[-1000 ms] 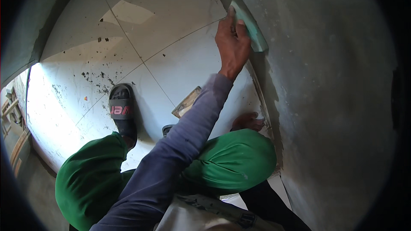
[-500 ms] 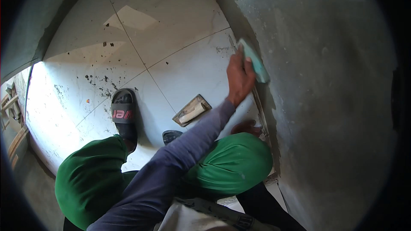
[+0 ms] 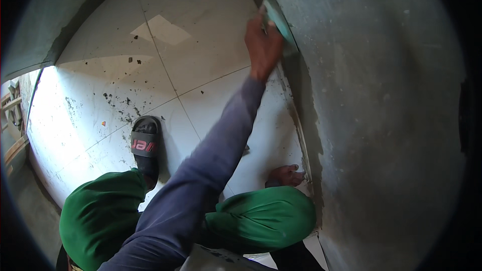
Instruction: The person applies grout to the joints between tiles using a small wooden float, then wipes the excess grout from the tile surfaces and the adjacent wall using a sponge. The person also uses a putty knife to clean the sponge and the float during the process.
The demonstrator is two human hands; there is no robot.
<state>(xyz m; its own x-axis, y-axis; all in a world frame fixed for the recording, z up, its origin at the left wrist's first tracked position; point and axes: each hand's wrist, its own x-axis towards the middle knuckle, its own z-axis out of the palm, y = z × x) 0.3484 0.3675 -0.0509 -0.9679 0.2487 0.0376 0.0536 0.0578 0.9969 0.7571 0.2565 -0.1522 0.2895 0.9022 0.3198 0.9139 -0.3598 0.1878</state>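
Observation:
My left hand (image 3: 264,45) is closed round a flat, pale green rectangular tool that looks like a plastering float (image 3: 280,22). Its long edge lies along the foot of the grey plastered wall (image 3: 381,100), over the darker damp strip where the wall meets the floor. The left forearm (image 3: 221,140), in a blue-grey sleeve, stretches across the picture from the lower left. Under it, all but a corner of a second float (image 3: 246,149) on the floor is hidden. No part of my right hand can be made out.
White floor tiles (image 3: 216,105) carry scattered dark crumbs (image 3: 120,103). A dark slider sandal (image 3: 145,140) is on my left foot. What looks like a bare foot (image 3: 286,175) shows beyond my green-clad right knee (image 3: 271,216), near the wall. Another wall (image 3: 37,20) curves along the left.
My left hand has slid the green float forward along the wall's foot. The forearm now covers most of the float on the floor. The view has shifted slightly.

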